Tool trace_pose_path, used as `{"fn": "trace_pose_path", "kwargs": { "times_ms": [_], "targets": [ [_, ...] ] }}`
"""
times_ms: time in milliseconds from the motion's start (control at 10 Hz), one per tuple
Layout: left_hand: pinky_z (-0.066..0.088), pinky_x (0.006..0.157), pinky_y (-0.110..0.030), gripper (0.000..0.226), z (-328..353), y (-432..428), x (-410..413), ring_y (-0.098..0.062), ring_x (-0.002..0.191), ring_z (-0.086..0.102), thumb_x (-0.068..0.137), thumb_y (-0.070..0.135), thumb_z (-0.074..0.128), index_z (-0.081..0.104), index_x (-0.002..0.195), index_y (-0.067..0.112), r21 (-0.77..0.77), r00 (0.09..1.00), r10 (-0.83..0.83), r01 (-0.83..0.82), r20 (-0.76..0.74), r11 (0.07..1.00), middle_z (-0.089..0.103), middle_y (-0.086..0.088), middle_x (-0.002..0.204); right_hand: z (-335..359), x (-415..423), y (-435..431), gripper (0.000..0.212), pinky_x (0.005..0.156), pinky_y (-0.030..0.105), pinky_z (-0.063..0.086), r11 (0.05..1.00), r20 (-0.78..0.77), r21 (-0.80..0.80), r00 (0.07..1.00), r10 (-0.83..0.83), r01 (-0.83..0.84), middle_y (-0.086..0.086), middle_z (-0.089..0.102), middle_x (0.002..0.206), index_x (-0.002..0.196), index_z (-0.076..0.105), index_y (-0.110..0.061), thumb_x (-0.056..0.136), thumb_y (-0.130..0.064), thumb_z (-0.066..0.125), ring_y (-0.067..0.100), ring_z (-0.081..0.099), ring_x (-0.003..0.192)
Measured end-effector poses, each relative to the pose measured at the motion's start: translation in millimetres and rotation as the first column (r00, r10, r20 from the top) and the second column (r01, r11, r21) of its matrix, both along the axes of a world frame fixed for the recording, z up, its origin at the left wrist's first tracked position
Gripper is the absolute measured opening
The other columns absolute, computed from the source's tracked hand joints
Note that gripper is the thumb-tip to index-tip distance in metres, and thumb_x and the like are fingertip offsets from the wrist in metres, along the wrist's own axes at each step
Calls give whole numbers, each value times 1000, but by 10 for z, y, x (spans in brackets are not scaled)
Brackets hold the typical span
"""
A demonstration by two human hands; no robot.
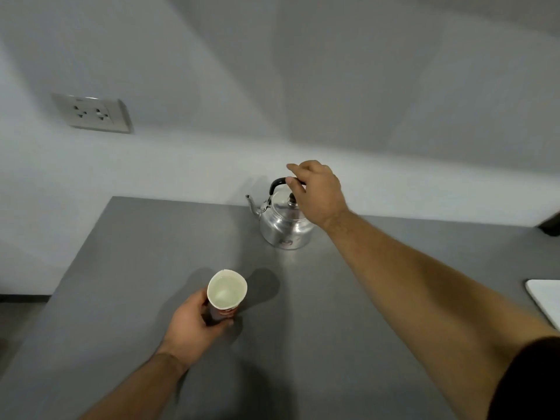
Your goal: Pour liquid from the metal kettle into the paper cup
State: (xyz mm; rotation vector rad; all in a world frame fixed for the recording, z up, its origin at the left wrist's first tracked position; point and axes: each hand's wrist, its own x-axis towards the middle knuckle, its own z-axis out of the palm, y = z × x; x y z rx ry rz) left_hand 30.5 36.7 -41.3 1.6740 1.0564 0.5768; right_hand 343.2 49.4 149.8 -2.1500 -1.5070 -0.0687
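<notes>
A shiny metal kettle [281,228] with a black handle stands upright on the grey table [121,268] near the wall, its spout pointing left. My right hand [318,192] hovers over the handle with fingers loosely spread; the thumb touches the handle and the index finger is lifted above it. The paper cup [227,291] stands nearer to me, to the kettle's left, white inside with clear liquid in it. My left hand [189,325] wraps around the cup's dark side wall.
A white wall runs behind the table, with a double power outlet [91,112] at the upper left. A white flat object [545,298] lies at the table's right edge, and a dark object [551,225] sits at the far right. The table's left edge drops to the floor.
</notes>
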Motion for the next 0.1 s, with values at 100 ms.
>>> {"fn": "trace_pose_path", "kwargs": {
  "times_ms": [100],
  "targets": [
    [52,94,-14,68,58,-73,-109,4,108,71,77,-9,72,64,134,29,26,999,25,-25,-21,999,77,15,118,157,-97,-263,37,112,49,43,999,4,42,1000,-17,17,7,68,136,141,69,-20,107,-30,59,29,58,126]
  ]
}}
